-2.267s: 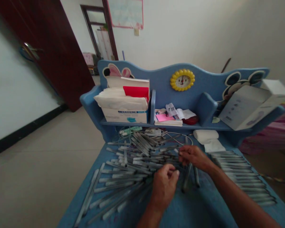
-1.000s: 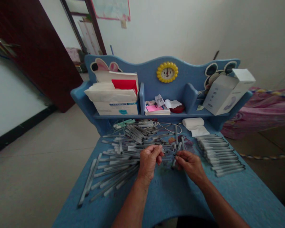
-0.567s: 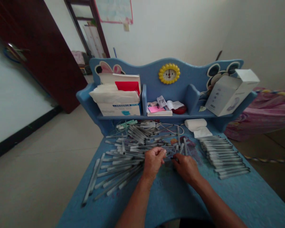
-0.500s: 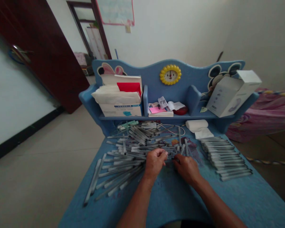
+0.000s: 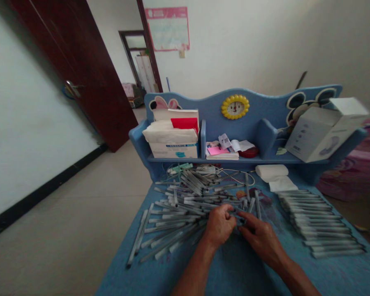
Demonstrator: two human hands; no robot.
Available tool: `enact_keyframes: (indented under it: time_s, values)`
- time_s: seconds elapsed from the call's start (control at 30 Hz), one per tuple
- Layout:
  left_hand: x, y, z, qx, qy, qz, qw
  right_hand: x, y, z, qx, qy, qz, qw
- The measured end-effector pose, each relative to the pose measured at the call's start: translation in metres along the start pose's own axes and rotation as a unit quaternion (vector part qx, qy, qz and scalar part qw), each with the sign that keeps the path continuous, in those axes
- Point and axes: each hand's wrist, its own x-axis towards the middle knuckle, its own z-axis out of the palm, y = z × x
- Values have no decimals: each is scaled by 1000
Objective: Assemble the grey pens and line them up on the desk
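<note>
Many slim pens [image 5: 169,224] with clear-grey barrels and dark ends lie loosely heaped on the blue desk. At the heap's right edge my left hand [image 5: 220,225] is closed, its thumb and fingers curled together; what they hold is hidden. Close beside it, my right hand [image 5: 263,239] pinches near a small dark piece, too blurred to name. The fingertips of both hands nearly meet. Right of the hands, a neat row of similar pens [image 5: 323,224] lies side by side. A few more pens [image 5: 257,204] point away just beyond my right hand.
A white paper roll [image 5: 271,172] lies behind the row of pens. Behind the heap are a white cable [image 5: 239,177] and a green item [image 5: 179,167]. The blue desk shelf [image 5: 255,94] holds a mask box [image 5: 174,149], papers and a white carton [image 5: 314,133].
The view has swung left and up, so everything sits further right and lower. My right hand's fingers have lifted and stretched closer to my left hand.
</note>
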Motion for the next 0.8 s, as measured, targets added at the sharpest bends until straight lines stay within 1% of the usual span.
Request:
enact_keyframes:
  time_s: [0.13, 0.2, 0.53, 0.63, 0.73, 0.8]
  values:
    - [-3, 0, 1, -21, -40, 18, 999, -3, -2, 3, 35, -18, -6, 999]
    - [-4, -2, 1, -26, -50, 21, 998, -4, -1, 5, 48, -16, -9, 999]
    - [-6, -1, 1, -27, -40, 13, 999, -1, -9, 11, 64, -23, -29, 997]
    - [-7, 2, 0, -34, -45, 0, 998, -1, -9, 10, 86, -10, -28, 996]
    - [-7, 7, -3, -54, -50, -11, 997, -1, -3, 6, 105, 22, -9, 994]
    - [-6, 10, -6, -73, -30, -18, 997, -2, 5, 2, 126, 50, 15, 991]
